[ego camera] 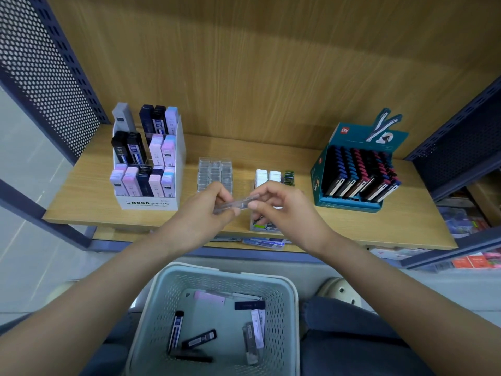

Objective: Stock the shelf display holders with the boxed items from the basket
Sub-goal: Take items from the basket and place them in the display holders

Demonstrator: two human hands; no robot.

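Observation:
A slim clear case [235, 204] is held level above the shelf's front edge. My left hand [208, 204] pinches its left end and my right hand [276, 204] pinches its right end. Behind the hands stands a clear holder [214, 169] with clear cases, and a holder with white cases [267, 176] partly hidden by my right hand. A white MONO display holder [147, 203] at the left carries black, navy, pink and lilac cases. Below, a pale green basket [151, 316] on my lap holds several loose cases, among them a pink case [209, 297] and a navy case [249, 304].
A teal display box [349, 204] of dark and red items stands at the shelf's right. The wooden shelf [81, 196] has bare board between the holders. Perforated dark metal side panels [40, 66] flank it. A lower shelf [265, 243] holds more packs.

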